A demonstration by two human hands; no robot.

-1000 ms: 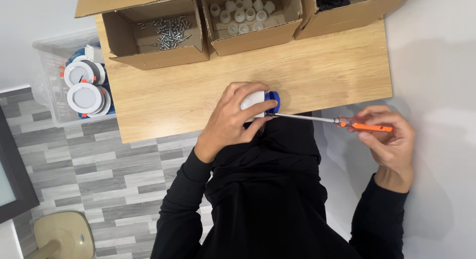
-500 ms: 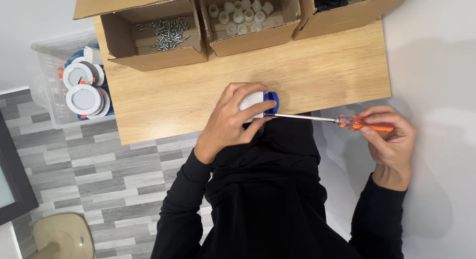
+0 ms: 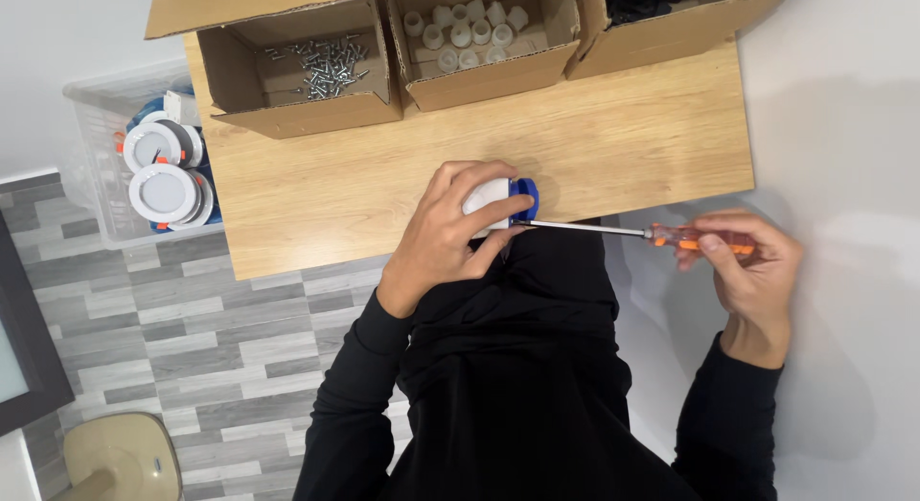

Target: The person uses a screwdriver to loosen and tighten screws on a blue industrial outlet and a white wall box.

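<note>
Wood tabletop fills the upper middle of the frame, with three open cardboard boxes along its far edge: one at upper left holding loose screws, one in the middle holding small white caps, and a third at upper right whose contents are too dark to tell. A clear bin at the left edge holds round white fittings.

At frame centre, on the near edge of the table, the left hand is wrapped over a small white part with a blue end, pinning it down so it likely cannot turn. From the right, the right hand is closed around the orange handle of a screwdriver, whose thin shaft runs level to the blue end.
</note>
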